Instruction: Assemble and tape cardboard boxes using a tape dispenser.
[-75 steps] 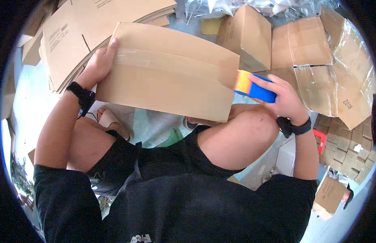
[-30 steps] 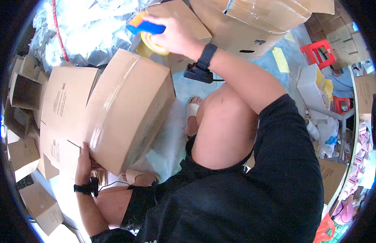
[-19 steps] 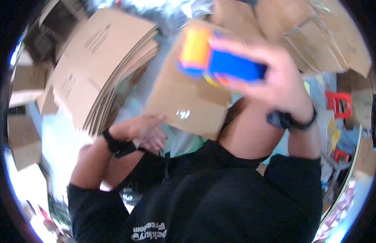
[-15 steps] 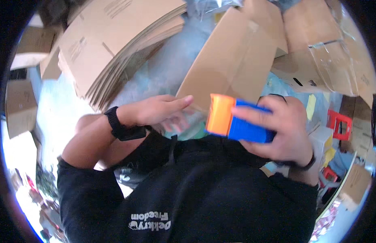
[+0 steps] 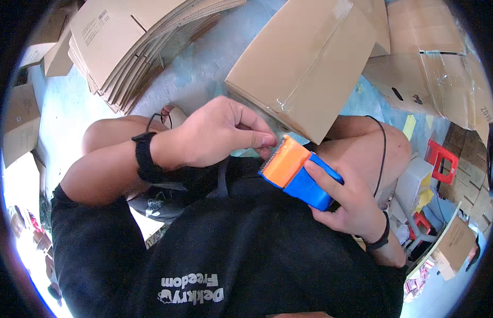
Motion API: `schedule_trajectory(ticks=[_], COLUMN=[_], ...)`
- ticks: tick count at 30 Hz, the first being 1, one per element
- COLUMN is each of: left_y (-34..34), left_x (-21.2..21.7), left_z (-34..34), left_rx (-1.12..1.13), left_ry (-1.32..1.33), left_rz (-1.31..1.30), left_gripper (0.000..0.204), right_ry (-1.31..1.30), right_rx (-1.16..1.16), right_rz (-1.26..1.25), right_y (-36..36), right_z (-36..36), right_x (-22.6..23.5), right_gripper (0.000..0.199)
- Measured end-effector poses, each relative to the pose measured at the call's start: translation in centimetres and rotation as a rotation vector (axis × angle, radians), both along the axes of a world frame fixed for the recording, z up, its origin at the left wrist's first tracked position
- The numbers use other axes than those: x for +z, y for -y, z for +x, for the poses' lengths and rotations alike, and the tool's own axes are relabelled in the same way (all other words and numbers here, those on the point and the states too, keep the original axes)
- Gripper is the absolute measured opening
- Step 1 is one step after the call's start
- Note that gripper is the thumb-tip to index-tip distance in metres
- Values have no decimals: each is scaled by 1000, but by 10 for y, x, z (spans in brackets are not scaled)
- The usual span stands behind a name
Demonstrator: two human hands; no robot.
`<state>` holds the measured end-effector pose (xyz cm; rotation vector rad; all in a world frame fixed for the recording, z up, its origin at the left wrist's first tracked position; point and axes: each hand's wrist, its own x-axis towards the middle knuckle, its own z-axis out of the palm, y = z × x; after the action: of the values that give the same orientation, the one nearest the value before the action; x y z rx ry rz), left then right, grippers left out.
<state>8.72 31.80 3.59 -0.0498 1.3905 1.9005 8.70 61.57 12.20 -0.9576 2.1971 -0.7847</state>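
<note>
The right hand [image 5: 352, 204] grips a tape gun [image 5: 299, 172], blue in the body with an orange front, held close over the lap. Its fingers [image 5: 323, 177] wrap the blue part from the right, the index finger lying along the top, so the orange end with its toothed blade juts out to the left of them. The left hand [image 5: 217, 132] reaches in from the left, its fingertips [image 5: 265, 140] bunched together and pinching at the blade edge, touching the orange end. What they pinch is too small to tell. Just behind the gun, a taped box [image 5: 304, 58] rests by the right knee. A stack of flat cartons [image 5: 135, 40] lies further left on the floor.
</note>
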Motion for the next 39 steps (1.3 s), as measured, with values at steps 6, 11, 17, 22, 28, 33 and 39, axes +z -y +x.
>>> schedule_trajectory(ticks=[6,11,17,22,28,33,39], left_y=[29,70,83,63,68,87,139], left_x=[5,6,-5,-25,-21,-3,-12], left_z=[-35,-55,-71,-69,-72,-71,-67], left_rx=[18,128,49,-16,-8,92,293], left_ry=[-137,-276,-301,-226,-159,-127,-157], left_rz=[-381,-507,-678,-693,-678,-594,-610], left_gripper=[26,26,28,28,28,26,23], right_ry=[-100,-126,-91,-4,-32,-93,-49], right_rx=[-64,-156,-141,-185,-169,-120,-135], right_rz=[310,419,365,416,455,462,547], right_y=[-52,-85,-72,-75,-65,-72,-94], right_z=[9,10,-2,-7,-12,-22,-12], right_x=[30,28,15,12,10,24,41], right_gripper=[85,77,81,82,79,81,81])
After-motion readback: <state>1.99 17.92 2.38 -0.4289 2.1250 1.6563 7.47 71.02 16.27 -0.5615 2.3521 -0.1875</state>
